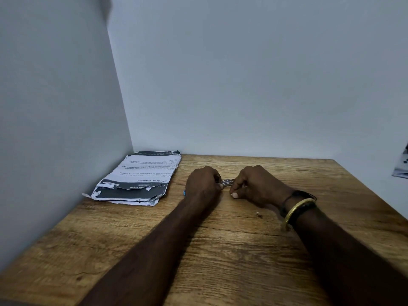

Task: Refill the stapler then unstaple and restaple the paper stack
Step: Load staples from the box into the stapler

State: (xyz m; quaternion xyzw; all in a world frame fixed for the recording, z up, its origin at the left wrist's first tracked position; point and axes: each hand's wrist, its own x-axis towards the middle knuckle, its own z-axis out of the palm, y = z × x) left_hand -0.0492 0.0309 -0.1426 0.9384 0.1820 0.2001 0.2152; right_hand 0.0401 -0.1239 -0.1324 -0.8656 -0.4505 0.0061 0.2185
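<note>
A small stapler (pixel 227 182) shows only as a thin metal part between my two hands; a speck of blue peeks out at the left of my left hand. My left hand (pixel 202 184) is closed around it from the left. My right hand (pixel 254 184) pinches the metal part from the right, with the thumb down on the table. Most of the stapler is hidden by my fingers. The paper stack (pixel 136 180), printed and with torn edges, lies flat in the far left corner of the table, apart from both hands.
The wooden table (pixel 220 250) meets grey walls at the back and left. A tiny metal bit (pixel 256 212), perhaps a loose staple, lies near my right wrist. A printed sheet (pixel 401 164) shows at the right edge. I wear a gold bangle (pixel 295 214).
</note>
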